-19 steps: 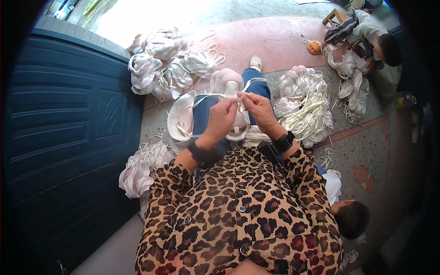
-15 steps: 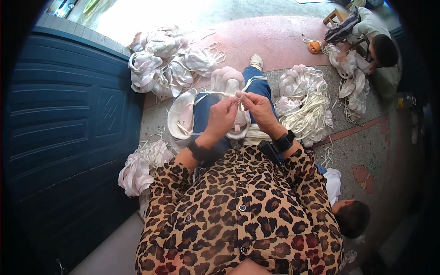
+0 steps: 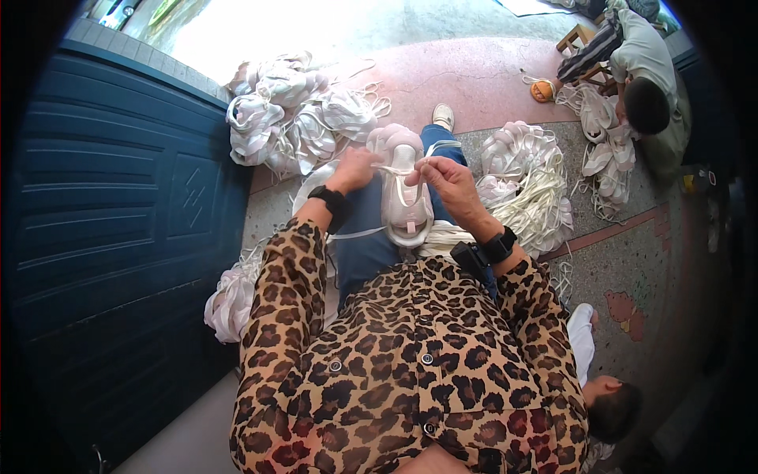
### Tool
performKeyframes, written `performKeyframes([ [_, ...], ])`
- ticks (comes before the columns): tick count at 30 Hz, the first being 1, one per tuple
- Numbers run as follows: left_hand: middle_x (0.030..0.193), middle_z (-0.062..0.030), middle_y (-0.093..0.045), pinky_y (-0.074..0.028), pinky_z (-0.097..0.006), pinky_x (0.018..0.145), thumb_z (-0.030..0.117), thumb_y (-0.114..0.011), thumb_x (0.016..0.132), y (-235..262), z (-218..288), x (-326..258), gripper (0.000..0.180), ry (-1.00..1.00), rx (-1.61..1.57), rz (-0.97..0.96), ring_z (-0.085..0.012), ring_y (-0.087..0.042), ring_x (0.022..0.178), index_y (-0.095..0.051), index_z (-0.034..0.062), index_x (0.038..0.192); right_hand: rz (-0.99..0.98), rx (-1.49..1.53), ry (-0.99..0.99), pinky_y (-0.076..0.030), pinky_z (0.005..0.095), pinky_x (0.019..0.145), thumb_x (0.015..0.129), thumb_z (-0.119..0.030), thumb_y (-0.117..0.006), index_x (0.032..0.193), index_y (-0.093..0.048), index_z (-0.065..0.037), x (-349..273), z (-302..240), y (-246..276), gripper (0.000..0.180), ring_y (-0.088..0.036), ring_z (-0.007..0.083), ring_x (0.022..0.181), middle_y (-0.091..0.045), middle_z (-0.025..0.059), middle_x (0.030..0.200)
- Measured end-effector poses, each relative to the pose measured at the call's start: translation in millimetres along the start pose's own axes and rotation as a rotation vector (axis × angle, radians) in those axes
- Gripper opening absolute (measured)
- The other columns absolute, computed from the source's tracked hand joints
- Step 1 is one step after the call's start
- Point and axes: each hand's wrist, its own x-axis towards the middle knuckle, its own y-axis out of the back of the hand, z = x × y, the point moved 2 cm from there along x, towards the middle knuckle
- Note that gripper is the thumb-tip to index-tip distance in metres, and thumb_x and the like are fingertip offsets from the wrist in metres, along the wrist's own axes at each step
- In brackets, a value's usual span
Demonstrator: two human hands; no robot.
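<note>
Hands pinch one white lace: left hand [image 3: 357, 168], right hand [image 3: 444, 178]. One pale pink chunky sneaker [image 3: 404, 189] lies between them, lengthwise on the lap, toe pointing away.

- The single view sat on the person's head and looked almost straight down over the chest to the lap.
- It was close to the left hand [image 3: 357, 167] and right hand [image 3: 444, 180], which met over a pale shoe [image 3: 404, 207] on the knees.
- The wide lens (straight edges bowed near the rim) also took in a blue door [image 3: 118, 205] at left and another person [image 3: 643, 71] far off at upper right.
</note>
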Motion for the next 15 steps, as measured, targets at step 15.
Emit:
performKeyframes([
  [15,0.092,-0.0222,-0.071,-0.048,-0.041,0.081,0.042,-0.056,0.091,39,16,24,0.049,0.229,-0.474,-0.42,-0.0324,-0.066,0.088,-0.072,-0.0041,0.095,0.046,0.219,0.208,-0.052,0.0295,0.081,0.102,-0.019,-0.057,0.111,-0.066,0.002,12,-84,4,0.025,-0.064,0.0126,0.073,-0.067,0.0049,0.077],
])
